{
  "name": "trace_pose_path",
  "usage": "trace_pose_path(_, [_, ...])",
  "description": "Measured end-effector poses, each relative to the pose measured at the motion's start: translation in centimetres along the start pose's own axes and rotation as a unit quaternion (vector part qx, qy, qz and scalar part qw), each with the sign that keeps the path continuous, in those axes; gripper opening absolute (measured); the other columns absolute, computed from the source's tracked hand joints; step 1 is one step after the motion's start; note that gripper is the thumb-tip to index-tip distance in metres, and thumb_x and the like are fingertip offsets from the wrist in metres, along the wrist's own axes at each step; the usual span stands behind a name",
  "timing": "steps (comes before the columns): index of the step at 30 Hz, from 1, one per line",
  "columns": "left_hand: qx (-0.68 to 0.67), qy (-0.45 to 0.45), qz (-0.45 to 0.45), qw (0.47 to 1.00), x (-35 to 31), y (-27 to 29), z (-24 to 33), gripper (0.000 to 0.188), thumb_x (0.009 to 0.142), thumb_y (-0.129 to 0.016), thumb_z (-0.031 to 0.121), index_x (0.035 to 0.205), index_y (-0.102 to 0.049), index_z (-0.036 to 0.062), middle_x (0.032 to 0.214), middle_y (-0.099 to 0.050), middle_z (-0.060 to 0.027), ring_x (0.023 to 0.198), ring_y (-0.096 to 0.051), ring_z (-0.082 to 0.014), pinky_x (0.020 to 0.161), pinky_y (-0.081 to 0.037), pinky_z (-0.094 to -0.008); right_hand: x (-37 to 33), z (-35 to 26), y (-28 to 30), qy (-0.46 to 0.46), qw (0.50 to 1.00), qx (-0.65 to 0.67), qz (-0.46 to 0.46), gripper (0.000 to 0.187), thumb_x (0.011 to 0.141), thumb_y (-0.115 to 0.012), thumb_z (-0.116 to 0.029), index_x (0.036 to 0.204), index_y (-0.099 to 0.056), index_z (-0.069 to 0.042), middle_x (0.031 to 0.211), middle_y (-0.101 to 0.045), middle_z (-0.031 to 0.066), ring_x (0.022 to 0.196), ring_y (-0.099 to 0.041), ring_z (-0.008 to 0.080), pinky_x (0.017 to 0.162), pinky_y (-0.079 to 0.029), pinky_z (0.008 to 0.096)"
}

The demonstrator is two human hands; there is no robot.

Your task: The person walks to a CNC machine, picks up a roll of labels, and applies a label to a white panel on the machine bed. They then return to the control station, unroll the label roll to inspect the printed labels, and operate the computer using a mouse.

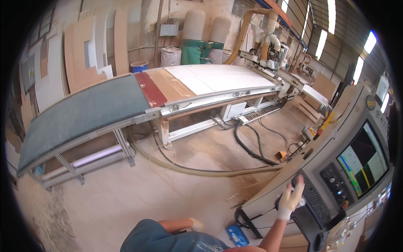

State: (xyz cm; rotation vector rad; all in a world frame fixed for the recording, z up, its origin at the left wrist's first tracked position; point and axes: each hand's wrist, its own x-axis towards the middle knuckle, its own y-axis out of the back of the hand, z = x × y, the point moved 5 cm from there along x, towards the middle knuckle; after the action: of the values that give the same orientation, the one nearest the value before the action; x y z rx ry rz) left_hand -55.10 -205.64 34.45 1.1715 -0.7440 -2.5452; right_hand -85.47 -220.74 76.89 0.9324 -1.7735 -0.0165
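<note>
My right hand, in a pale work glove with bare fingertips, reaches over the left end of a black keyboard on the control cabinet's shelf. Its fingers are stretched out and hold nothing that I can see; whether they touch the keys I cannot tell. Above the keyboard, a dark panel with knobs and buttons sits beside a lit screen. Low at my side, my left hand, also in a pale glove, hangs close to my shirt, its fingers not clear to see.
A long machine table bears white boards and joins a dark green conveyor belt. Cables and a thick hose cross the floor. Sheet panels lean on the wall. A blue object lies by the cabinet.
</note>
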Motion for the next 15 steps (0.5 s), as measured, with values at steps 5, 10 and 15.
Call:
trace_pose_path(5, [-0.075,0.088,0.068,0.991,-5.9,-1.6,-12.8,0.049,0.099,-0.056,0.044,0.124,-0.079,0.0081,0.127,-0.076,-0.0209,0.119,-0.071,-0.0377,0.100,-0.053,-0.0504,9.7,6.8,-9.9,-0.190,0.961,-0.143,0.138,0.063,0.102,-0.062,-0.026,0.157,-0.046,0.001,0.158,-0.049,0.0278,0.147,-0.049,0.0431,0.121,-0.040,0.0472])
trace_pose_path(10, [-0.187,0.184,0.198,0.944,-7.9,1.7,-19.0,0.051,0.102,-0.054,0.048,0.129,-0.076,0.0105,0.136,-0.072,-0.0183,0.127,-0.067,-0.0386,0.107,-0.051,-0.0499,15.2,19.3,-14.4,-0.268,0.934,-0.135,0.195,0.059,0.095,-0.067,-0.029,0.139,-0.059,0.009,0.131,-0.066,0.0353,0.126,-0.060,0.0528,0.110,-0.047,0.0512])
trace_pose_path(15, [-0.209,0.197,0.144,0.947,-6.8,6.7,-23.3,0.055,0.100,-0.056,0.052,0.134,-0.075,0.0128,0.139,-0.071,-0.0177,0.129,-0.066,-0.0375,0.111,-0.049,-0.0486,21.6,29.1,-19.9,-0.266,0.929,0.192,0.171,0.051,0.102,-0.067,-0.025,0.138,-0.060,0.009,0.110,-0.072,0.0155,0.091,-0.069,0.0222,0.079,-0.054,0.0343])
